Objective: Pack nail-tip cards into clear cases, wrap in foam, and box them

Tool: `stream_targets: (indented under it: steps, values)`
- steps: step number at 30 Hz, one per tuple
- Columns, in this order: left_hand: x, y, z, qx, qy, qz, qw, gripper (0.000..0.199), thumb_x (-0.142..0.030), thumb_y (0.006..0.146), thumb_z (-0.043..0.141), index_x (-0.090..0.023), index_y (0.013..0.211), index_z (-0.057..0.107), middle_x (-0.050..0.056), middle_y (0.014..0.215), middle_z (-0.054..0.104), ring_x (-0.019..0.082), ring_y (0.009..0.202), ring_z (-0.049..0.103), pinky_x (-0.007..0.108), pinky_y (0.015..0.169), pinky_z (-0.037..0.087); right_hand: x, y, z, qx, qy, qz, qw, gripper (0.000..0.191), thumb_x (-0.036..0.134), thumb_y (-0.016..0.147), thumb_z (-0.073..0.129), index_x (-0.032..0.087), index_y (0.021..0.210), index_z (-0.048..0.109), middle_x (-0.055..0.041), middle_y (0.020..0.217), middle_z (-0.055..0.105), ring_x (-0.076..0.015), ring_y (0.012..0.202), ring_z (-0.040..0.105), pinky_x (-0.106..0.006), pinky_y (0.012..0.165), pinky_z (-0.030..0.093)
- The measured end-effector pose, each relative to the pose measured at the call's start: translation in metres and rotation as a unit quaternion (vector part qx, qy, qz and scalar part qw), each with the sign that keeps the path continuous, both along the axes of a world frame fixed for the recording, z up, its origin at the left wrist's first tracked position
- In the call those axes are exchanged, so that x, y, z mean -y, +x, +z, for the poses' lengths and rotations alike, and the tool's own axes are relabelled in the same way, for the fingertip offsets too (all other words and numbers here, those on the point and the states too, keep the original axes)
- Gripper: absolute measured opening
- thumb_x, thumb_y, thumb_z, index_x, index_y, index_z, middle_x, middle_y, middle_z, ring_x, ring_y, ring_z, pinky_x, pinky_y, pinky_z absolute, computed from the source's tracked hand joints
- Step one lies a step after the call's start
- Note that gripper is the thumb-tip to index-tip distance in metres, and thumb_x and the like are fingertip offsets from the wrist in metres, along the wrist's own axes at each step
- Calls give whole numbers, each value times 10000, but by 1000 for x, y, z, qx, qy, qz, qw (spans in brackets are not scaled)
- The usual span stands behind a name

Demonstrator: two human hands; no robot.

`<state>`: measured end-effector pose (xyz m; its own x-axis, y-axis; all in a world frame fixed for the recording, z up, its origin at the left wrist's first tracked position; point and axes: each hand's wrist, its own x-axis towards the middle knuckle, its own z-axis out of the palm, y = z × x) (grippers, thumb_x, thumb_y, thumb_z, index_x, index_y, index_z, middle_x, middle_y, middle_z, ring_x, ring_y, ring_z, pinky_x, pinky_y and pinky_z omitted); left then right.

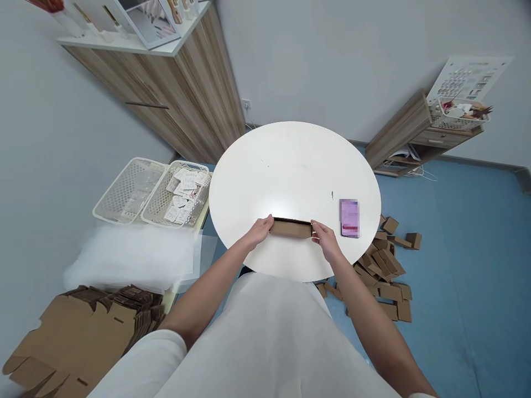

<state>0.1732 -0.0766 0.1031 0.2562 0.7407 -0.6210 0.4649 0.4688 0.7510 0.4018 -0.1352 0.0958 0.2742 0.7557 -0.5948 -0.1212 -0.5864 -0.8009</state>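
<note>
A small brown cardboard box (290, 229) is held between my two hands over the near part of the round white table (290, 160). Its long side faces me, and a dark gap runs along its upper edge. My left hand (260, 231) grips the box's left end, thumb at the top corner. At the right end, my right hand (324, 239) has its fingers bent around the corner. What lies inside the box cannot be seen. To the right of my right hand, a phone (349, 218) with a pinkish, blurred screen lies on the table.
Several folded brown boxes (388, 262) lie on the blue floor at right. On the left are flat cardboard blanks (78, 331), white translucent sheets (136, 257), a basket of printed cards (145, 207) and another white basket (97, 204). Wooden cabinets (199, 83) stand behind.
</note>
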Motion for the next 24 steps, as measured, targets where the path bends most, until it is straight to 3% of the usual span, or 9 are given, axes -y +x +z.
stream_targets:
  steps: [4,10,16,24]
  values:
    - [-1,2,1,40,-33,7,999,537,-615,802,316,-245,1150,490,92,1274,470,220,1091,470,307,760,455,0,-1,2,11,-4,7,1000,460,489,678,559,249,1066,616,-38,1013,583,-126,730,517,-261,655,459]
    - [0,3,-4,33,-39,50,997,535,-625,793,326,-259,1137,510,91,1301,443,252,1123,455,336,720,469,4,1,1,11,-2,29,1000,471,443,698,543,277,1137,569,-40,992,590,-152,800,537,-271,671,465]
    - [3,-3,-13,65,-13,65,996,521,-507,799,452,-279,1264,398,86,1290,440,210,1111,463,315,751,471,8,3,-3,-12,16,46,999,484,344,669,556,292,1150,549,-19,971,555,-142,822,530,-262,682,448]
    - [13,-13,-24,28,33,1,999,507,-484,813,435,-264,1269,401,83,1206,503,193,1027,521,319,784,454,12,-3,-12,23,-2,73,997,548,290,634,521,304,1181,500,-17,1025,524,-133,755,557,-270,637,420]
